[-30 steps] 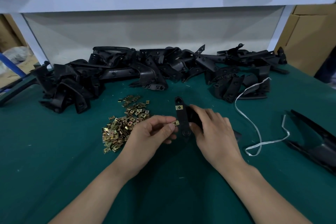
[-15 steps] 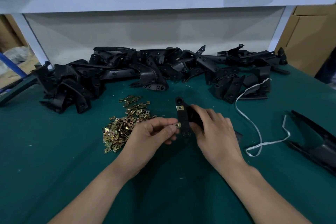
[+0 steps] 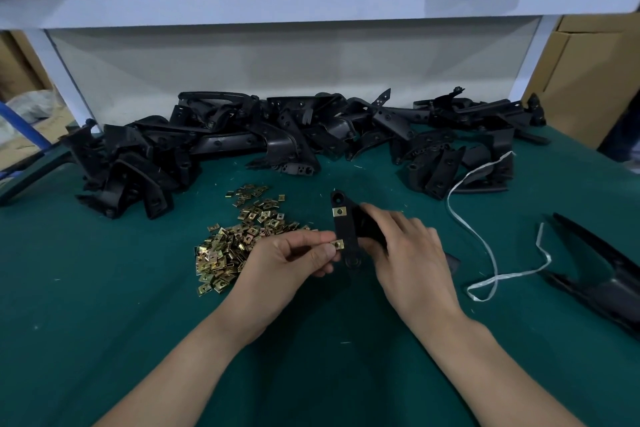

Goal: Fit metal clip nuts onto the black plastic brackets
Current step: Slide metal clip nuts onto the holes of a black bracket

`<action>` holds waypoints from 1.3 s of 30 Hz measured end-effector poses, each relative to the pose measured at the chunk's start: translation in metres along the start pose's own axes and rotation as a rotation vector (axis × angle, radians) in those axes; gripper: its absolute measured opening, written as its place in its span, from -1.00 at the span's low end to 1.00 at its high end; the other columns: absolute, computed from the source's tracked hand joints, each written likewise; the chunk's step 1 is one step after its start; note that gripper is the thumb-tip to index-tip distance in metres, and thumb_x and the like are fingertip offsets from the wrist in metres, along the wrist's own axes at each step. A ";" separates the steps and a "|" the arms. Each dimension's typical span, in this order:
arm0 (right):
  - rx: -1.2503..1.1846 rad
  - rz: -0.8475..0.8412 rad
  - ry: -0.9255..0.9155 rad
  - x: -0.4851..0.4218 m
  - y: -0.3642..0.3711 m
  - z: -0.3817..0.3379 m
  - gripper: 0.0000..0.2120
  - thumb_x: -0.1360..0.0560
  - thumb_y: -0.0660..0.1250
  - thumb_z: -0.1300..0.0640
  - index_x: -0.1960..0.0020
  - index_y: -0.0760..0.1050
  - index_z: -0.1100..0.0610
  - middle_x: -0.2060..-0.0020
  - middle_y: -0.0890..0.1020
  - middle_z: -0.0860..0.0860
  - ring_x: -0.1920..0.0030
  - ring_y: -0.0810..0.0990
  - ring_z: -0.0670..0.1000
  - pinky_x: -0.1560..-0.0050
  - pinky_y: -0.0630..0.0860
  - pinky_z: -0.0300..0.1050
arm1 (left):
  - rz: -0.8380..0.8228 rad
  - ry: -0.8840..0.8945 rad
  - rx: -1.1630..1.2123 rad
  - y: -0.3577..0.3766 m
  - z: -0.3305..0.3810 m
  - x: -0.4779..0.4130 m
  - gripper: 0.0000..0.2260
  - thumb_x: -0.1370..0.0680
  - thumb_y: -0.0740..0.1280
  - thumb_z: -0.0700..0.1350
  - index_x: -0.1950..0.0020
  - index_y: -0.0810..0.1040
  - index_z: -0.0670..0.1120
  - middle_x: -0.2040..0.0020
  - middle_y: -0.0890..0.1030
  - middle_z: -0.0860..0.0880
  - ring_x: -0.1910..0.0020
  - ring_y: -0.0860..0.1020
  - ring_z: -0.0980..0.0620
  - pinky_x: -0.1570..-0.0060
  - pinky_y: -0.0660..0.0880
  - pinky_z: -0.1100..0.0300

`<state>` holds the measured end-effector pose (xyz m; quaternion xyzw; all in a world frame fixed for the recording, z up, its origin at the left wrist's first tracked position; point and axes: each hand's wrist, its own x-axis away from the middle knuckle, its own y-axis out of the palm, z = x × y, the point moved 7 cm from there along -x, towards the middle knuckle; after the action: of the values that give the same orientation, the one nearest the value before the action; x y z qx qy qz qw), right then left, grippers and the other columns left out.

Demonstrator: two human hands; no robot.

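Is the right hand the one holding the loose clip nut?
No, the right hand grips the black bracket, while the left hand pinches the clip nut at its edge.

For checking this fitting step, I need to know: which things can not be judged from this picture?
Head view only:
- Whether the second clip nut is seated: the left hand covers its left side.
- Right part of the held bracket: hidden under the right hand.
- Black part at right: cut off by the frame edge.
- Piled brackets: too dark to tell nuts.
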<state>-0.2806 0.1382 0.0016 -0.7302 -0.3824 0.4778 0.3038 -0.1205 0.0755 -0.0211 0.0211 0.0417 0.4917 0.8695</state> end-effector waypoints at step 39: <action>0.074 0.190 -0.105 -0.021 0.016 -0.023 -0.55 -0.55 0.40 0.02 -0.40 0.41 0.04 -0.06 0.60 0.01 0.01 0.58 0.07 0.02 0.52 -0.03 | 0.338 -0.018 -0.474 0.003 0.001 -0.007 -0.55 -0.48 0.26 0.32 0.20 0.51 -0.08 0.35 0.63 -0.03 0.41 0.54 0.05 0.41 0.43 0.17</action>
<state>-0.2601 0.1099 0.0068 -0.7254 -0.3089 0.5559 0.2635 -0.1268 0.0708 -0.0197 -0.1715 -0.0861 0.6254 0.7563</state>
